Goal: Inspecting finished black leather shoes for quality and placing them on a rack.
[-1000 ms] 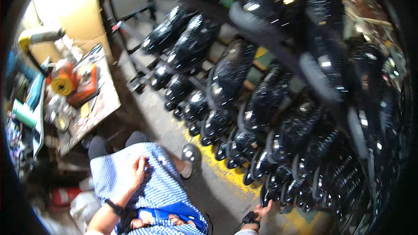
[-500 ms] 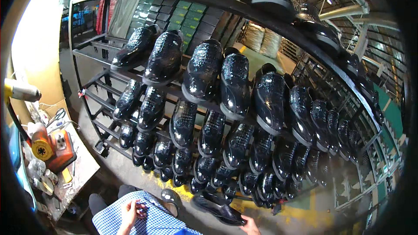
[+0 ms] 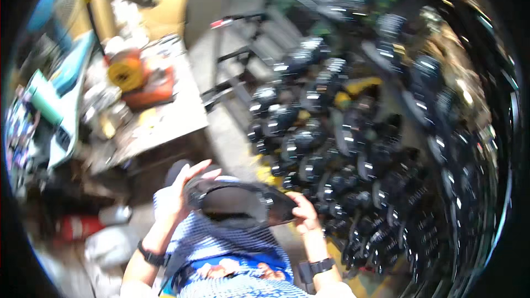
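Note:
A black shoe (image 3: pixel 279 208) lies sideways between my two hands above my lap, its dark opening turned up. My right hand (image 3: pixel 305 212) is closed on its right end, thumb and fingers at the rim. At the other end my left hand (image 3: pixel 185 187) is against the shoe, fingers curved along its far side; motion blur softens them. Under the shoe is a blue-and-white checked apron (image 3: pixel 221 240). Dark bands circle both wrists.
To the left stands a cluttered workbench (image 3: pixel 185 113) bearing an orange-red device (image 3: pixel 152 91) with a yellow round part. A mint-green cylinder (image 3: pixel 45 96) is further left. On the right, a metal rack (image 3: pixel 240 52) carries rows of glossy black shoes (image 3: pixel 312 138).
The view has swung left toward the workbench. My right hand has brought the shoe from near the rack to above my lap. My left hand, formerly without it, now meets its left end.

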The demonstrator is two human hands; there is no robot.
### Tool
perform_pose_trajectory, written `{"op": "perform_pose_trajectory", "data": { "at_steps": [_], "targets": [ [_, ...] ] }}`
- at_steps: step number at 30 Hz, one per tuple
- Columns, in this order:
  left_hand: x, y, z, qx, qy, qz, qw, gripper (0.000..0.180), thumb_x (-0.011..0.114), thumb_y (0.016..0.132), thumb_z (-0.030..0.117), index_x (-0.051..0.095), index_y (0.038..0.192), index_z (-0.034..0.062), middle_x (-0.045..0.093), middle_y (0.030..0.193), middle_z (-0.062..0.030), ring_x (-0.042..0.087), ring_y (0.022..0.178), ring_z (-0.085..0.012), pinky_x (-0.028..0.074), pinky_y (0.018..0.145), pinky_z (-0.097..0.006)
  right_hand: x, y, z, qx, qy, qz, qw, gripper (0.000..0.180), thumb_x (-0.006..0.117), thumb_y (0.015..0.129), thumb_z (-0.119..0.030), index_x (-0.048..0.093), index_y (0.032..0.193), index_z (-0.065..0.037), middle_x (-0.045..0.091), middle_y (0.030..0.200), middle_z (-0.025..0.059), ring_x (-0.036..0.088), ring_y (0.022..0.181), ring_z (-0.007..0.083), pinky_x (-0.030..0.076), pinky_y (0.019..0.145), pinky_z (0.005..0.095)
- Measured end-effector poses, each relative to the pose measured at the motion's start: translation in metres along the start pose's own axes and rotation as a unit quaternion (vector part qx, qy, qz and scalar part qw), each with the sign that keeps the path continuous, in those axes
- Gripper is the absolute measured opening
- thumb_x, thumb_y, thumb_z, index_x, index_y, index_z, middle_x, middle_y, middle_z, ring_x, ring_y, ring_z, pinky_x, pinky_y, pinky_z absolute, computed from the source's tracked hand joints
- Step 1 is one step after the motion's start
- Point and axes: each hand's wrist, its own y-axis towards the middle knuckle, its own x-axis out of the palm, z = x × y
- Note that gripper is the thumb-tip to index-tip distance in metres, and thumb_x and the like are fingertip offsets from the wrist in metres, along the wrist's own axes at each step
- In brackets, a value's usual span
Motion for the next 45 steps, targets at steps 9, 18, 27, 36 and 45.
{"op": "perform_pose_trajectory", "data": {
  "at_steps": [9, 18, 27, 36, 45],
  "targets": [
    [-0.051, 0.042, 0.037, 0.108, -0.097, 0.116, 0.983, 0.067, 0.027, 0.092, 0.055, 0.046, 0.124, -0.0008, 0.055, 0.117, -0.0217, 0.056, 0.105, -0.0306, 0.046, 0.090, -0.042, 0.063, 0.106, -0.003, 0.095, 0.074, -0.031, 0.992, 0.082, 0.076, 0.062, -0.032, 0.043, 0.123, 0.010, 0.056, 0.115, 0.0166, 0.058, 0.101, 0.0236, 0.045, 0.091, 0.0340],
    [-0.085, 0.038, -0.013, 0.160, 0.184, 0.186, 0.952, 0.046, 0.036, 0.095, 0.031, 0.045, 0.125, -0.0036, 0.061, 0.108, -0.0173, 0.065, 0.080, -0.0190, 0.052, 0.070, -0.027, 0.104, 0.233, -0.011, 0.031, 0.078, -0.013, 0.996, 0.066, 0.066, 0.071, -0.021, 0.042, 0.125, 0.010, 0.055, 0.117, 0.0166, 0.056, 0.104, 0.0245, 0.043, 0.093, 0.0345],
    [-0.085, 0.044, -0.019, 0.290, 0.457, 0.218, 0.812, 0.022, 0.053, 0.083, 0.007, 0.062, 0.102, -0.0026, 0.068, 0.081, -0.0119, 0.067, 0.070, -0.0190, 0.054, 0.064, -0.028, 0.165, 0.358, -0.021, -0.036, 0.010, -0.006, 0.999, 0.038, 0.060, 0.076, -0.023, 0.054, 0.108, -0.003, 0.063, 0.092, 0.0083, 0.064, 0.075, 0.0218, 0.055, 0.060, 0.0367],
    [-0.090, 0.044, -0.009, 0.332, 0.480, 0.229, 0.779, 0.020, 0.056, 0.082, 0.005, 0.062, 0.099, -0.0021, 0.068, 0.076, -0.0094, 0.067, 0.065, -0.0189, 0.054, 0.059, -0.028, 0.216, 0.430, -0.018, -0.007, 0.064, -0.025, 0.998, 0.033, 0.062, 0.076, -0.026, 0.060, 0.102, -0.004, 0.066, 0.094, 0.0109, 0.066, 0.079, 0.0233, 0.057, 0.062, 0.0393],
    [-0.089, 0.041, -0.010, 0.329, 0.444, 0.260, 0.792, 0.021, 0.052, 0.083, 0.007, 0.062, 0.099, -0.0037, 0.067, 0.080, -0.0140, 0.066, 0.073, -0.0250, 0.052, 0.067, -0.032, 0.252, 0.459, -0.008, 0.019, 0.098, -0.024, 0.995, 0.028, 0.059, 0.079, -0.023, 0.061, 0.102, -0.006, 0.067, 0.093, 0.0084, 0.066, 0.076, 0.0223, 0.056, 0.061, 0.0403]
  ]
}}
